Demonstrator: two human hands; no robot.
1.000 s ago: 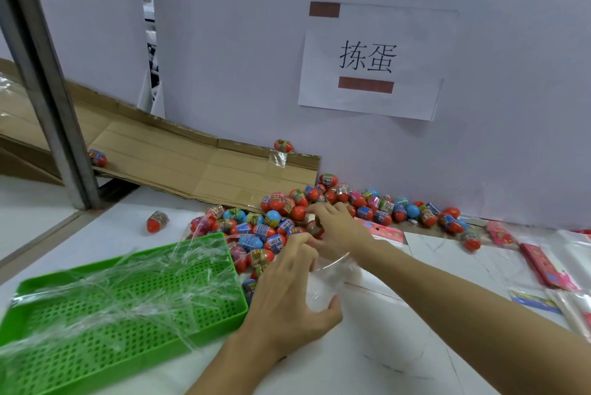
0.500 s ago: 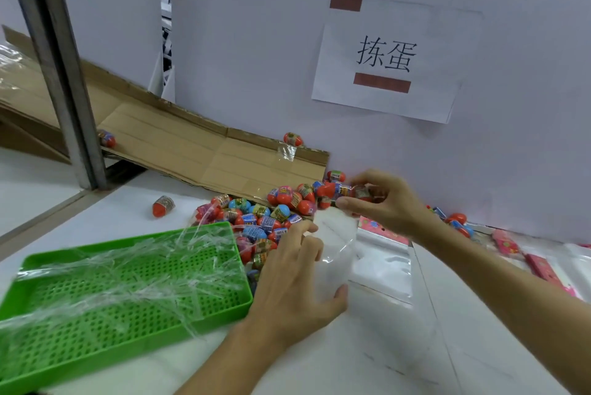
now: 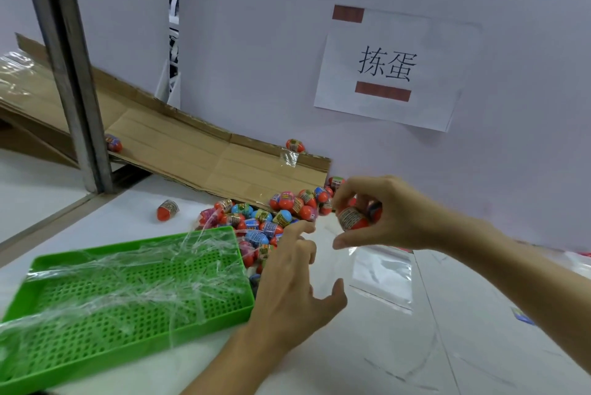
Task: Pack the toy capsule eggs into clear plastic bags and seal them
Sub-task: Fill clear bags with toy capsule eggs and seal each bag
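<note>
Eggs heaped on white top; clear bags flat beside.

Small capsules, mostly red, some blue or pink, each banded with a printed label, piled against the wall. One red egg lifted above the pile, another half hidden behind. Three strays: on its side, and on cardboard. Bags empty, unsealed, glossy.

Only readable thing here is the white paper sign taped to the wall, it says 拣蛋 in black. Egg wrappers have print, way too blurry.
</note>
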